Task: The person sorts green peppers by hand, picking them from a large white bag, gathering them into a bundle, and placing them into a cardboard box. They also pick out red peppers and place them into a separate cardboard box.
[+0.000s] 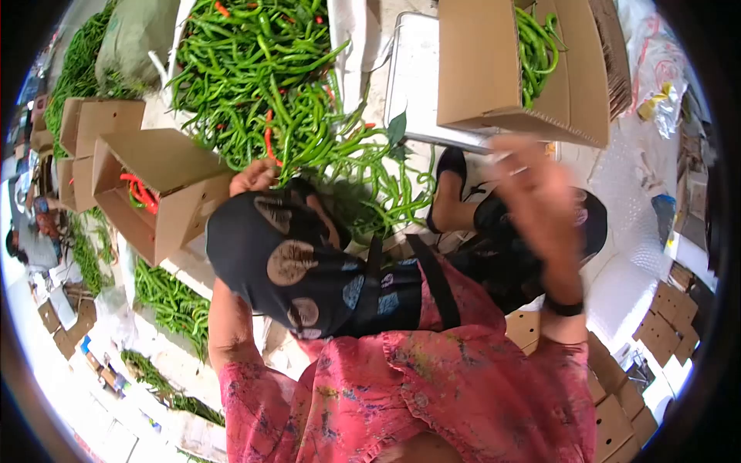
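Note:
My left hand (253, 177) is by my left knee, its fingers curled at the near edge of a big heap of green chili peppers (262, 77). A red chili pepper (269, 137) lies right beside its fingertips; what the fingers hold, if anything, is too small to make out. My right hand (532, 185), smeared by motion, hangs over my right knee, just below an open cardboard box (478, 62) with green chili peppers (534, 58) inside. More loose green chili peppers (394, 185) spill between my feet.
Under the right box is a white scale-like platform (417, 77) with a metal rim. To my left stands an open cardboard box (174, 166) holding red chili peppers (139, 193). Further green peppers (174, 305) lie behind it. Bubble wrap (629, 224) covers the right side. Another person (46, 224) is far left.

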Available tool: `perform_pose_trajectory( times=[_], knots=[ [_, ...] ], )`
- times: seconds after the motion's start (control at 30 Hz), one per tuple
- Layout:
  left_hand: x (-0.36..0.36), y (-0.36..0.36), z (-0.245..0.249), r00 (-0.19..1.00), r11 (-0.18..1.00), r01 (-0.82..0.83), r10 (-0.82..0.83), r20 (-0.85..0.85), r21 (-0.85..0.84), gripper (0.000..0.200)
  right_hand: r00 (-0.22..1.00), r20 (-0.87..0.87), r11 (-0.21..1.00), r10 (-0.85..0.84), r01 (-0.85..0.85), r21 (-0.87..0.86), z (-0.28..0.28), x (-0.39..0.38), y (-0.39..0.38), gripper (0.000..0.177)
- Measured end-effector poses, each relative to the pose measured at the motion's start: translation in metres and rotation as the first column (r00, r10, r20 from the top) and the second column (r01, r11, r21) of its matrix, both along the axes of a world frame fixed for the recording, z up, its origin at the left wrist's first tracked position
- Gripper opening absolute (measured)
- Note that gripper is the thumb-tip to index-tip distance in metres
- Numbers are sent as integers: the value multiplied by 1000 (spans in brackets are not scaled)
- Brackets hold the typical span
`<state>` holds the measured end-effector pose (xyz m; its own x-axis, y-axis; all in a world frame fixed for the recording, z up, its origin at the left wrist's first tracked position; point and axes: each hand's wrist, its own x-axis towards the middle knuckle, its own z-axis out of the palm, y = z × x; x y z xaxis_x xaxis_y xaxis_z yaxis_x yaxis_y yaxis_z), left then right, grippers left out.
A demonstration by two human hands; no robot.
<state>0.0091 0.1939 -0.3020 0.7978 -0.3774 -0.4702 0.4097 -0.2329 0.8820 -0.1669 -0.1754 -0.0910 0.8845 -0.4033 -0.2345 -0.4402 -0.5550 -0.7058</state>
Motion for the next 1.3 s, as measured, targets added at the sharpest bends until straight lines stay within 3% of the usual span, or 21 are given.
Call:
perform_pose_trajectory(
  times=[0.07, 0.1, 0.2, 0.27, 0.37, 0.43, 0.5, 0.53, 0.57, 0.63, 0.7, 0.73, 0.77, 0.8, 0.83, 0.87, 0.97, 1.0, 1.03, 1.1, 1.3],
  knots=[
    [10, -11, -52, 968, 974, 116, -155, 197, 196, 31, 994, -77, 925, 83, -48, 377, -69, -3, 34, 25],
    [17, -28, -66, 930, 944, 145, -232, 284, 297, 32, 975, -116, 909, 188, -128, 397, -85, 3, 48, 26],
    [37, -77, -65, 886, 929, 67, -224, 406, 365, 29, 926, -345, 692, -156, 351, 631, -175, 19, 75, 36],
    [54, -89, -97, 773, 755, 126, -481, 413, 644, 29, 868, -427, 598, -254, 488, 636, -234, 34, 67, 36],
    [69, -107, -135, 843, 649, 129, -470, 262, 750, 30, 797, -467, 460, -382, 603, 652, -317, 46, 60, 31],
    [67, -101, -146, 826, 724, 34, -409, 388, 689, 23, 786, -452, 414, -422, 610, 676, -337, 51, 61, 27],
    [77, -96, -137, 985, 973, -31, -10, 175, 228, 14, 692, -533, 96, -486, 649, 755, -339, 59, 57, 22],
    [73, -95, -113, 991, 991, -132, 132, 32, 21, 15, 677, -533, 139, -507, 675, 725, -336, 63, 60, 16],
    [71, -93, -91, 990, 986, -138, 138, 1, 89, 9, 674, -545, 133, -499, 681, 720, -333, 59, 57, 16],
    [51, -75, -83, 992, 996, 52, -60, 114, 73, 8, 831, -436, 189, -345, 517, 835, -325, 51, 45, 12],
    [12, -63, -95, 904, 899, 423, -412, 114, -111, 18, 811, -460, 324, -363, 572, 753, -318, 38, 44, 15],
    [-2, -64, -82, 520, 625, 726, -772, 366, 287, 32, 826, -540, 634, -164, 507, 584, -320, 28, 36, 19],
    [-14, -64, -67, 441, 574, 711, -814, 378, 406, 46, 766, -643, 867, 9, 314, 386, -322, 21, 29, 23],
    [-9, -62, -67, 443, 621, 537, -784, 435, 571, 58, 770, -638, 867, 12, 309, 390, -330, 8, 31, 23],
    [-3, -60, -69, 428, 638, 332, -759, 492, 695, 70, 719, -652, 965, 241, -104, 242, -340, -12, 39, 25],
    [5, -62, -60, 344, 532, 248, -830, 440, 810, 74, 573, -703, 853, 421, -514, 92, -343, -28, 48, 28],
    [5, -61, -131, 205, 414, 61, -896, 395, 908, 68, 788, -452, 905, 418, -405, 132, -329, -41, 71, 27],
    [7, -63, -150, 127, 472, -23, -873, 471, 881, 63, 788, -454, 906, 416, -403, 129, -324, -34, 76, 27],
    [12, -71, -144, 124, 478, -20, -871, 476, 878, 63, 874, -352, 942, 336, -304, 144, -316, -22, 80, 27],
    [20, -85, -134, 292, 241, 204, -940, 176, 949, 78, 937, -255, 965, 240, -203, 164, -310, -6, 82, 26],
    [38, -65, -113, 252, 576, 34, -796, 551, 817, 73, 967, -252, 984, 40, 6, 178, -323, 7, 75, 22]
  ],
)
